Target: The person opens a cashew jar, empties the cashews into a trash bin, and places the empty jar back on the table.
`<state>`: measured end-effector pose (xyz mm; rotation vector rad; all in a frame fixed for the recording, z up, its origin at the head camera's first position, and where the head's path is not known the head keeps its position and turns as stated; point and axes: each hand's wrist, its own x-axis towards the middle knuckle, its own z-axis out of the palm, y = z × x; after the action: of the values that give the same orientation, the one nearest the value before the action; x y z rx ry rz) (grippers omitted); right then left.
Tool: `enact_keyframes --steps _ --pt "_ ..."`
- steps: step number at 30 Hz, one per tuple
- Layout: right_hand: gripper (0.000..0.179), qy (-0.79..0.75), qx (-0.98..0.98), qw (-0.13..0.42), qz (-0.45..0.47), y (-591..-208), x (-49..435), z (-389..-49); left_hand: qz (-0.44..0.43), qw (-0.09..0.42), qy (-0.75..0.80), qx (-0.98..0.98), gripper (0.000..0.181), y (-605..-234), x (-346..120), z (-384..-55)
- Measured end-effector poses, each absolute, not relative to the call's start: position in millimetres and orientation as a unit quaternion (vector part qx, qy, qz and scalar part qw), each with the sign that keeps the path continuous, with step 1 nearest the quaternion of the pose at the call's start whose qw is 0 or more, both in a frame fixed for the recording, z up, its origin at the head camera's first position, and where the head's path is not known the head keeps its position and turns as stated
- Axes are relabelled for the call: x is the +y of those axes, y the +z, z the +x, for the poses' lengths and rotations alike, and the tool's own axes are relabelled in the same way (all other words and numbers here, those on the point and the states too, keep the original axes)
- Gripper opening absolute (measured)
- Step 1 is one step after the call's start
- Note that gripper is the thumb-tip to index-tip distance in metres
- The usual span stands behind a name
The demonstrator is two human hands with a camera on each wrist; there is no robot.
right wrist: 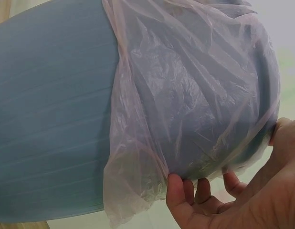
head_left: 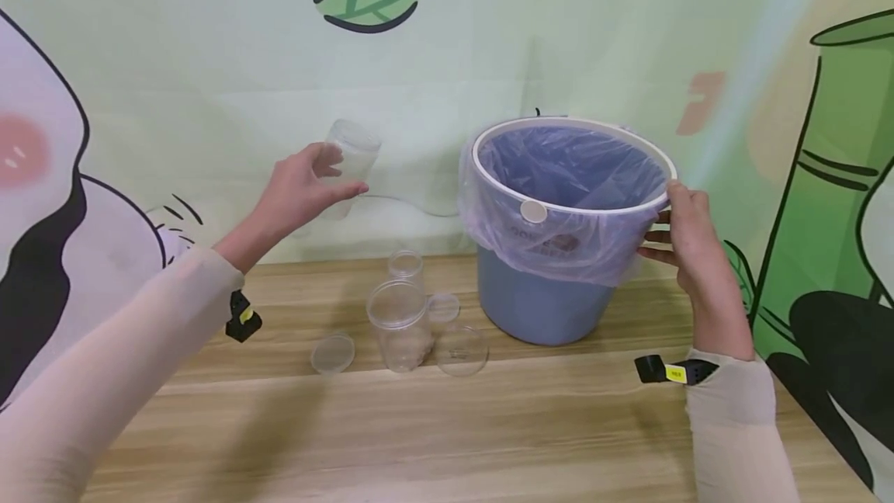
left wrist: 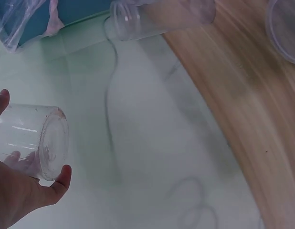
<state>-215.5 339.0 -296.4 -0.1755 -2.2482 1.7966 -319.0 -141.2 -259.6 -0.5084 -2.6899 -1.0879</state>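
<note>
My left hand [head_left: 300, 186] grips a clear plastic jar [head_left: 359, 150] in the air, to the left of the bin. In the left wrist view the jar [left wrist: 26, 136] lies sideways between thumb and fingers, its round end facing the camera. A blue trash bin [head_left: 538, 313] with a white rim stands on the table, lined with a thin translucent bag [head_left: 559, 247] folded over the rim. At the bin's right side, my right hand [head_left: 698, 247] holds the rim, thumb on top and fingers against the bag. The bin interior shows only the bag's folds.
A larger clear jar [head_left: 398, 324] stands upright on the wooden table [head_left: 419, 441], a smaller jar [head_left: 407, 264] behind it. Clear round lids lie around them: one on the left [head_left: 333, 353], a small lid [head_left: 443, 307] and a large lid [head_left: 462, 355] on the right. A printed cloth backs the table.
</note>
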Motion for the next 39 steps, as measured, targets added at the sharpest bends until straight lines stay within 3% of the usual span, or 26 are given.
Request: enact_keyframes --steps 12,20,28,33,39 --pt "0.031 0.622 -0.771 0.123 -0.057 -295.6 337.3 -218.3 -0.144 0.080 -0.409 -0.898 0.069 -311.6 -174.2 -300.7" --pt "0.036 0.645 -0.751 0.130 -0.053 -295.9 335.5 -219.4 -0.109 0.062 -0.421 -0.898 0.079 -342.6 -195.2 -286.3" --pt "0.029 0.622 -0.770 0.122 -0.069 -297.2 336.0 -218.3 -0.070 0.022 -0.436 -0.897 0.084 -370.4 -218.3 -270.0" --pt "0.036 0.633 -0.760 0.131 -0.069 -297.1 337.9 -217.2 -0.045 -0.005 -0.433 -0.900 0.089 -383.8 -231.1 -260.7" --pt "0.033 0.647 -0.749 0.124 -0.071 -297.6 341.0 -215.5 -0.050 -0.001 -0.462 -0.886 0.081 -403.2 -240.0 -257.4"
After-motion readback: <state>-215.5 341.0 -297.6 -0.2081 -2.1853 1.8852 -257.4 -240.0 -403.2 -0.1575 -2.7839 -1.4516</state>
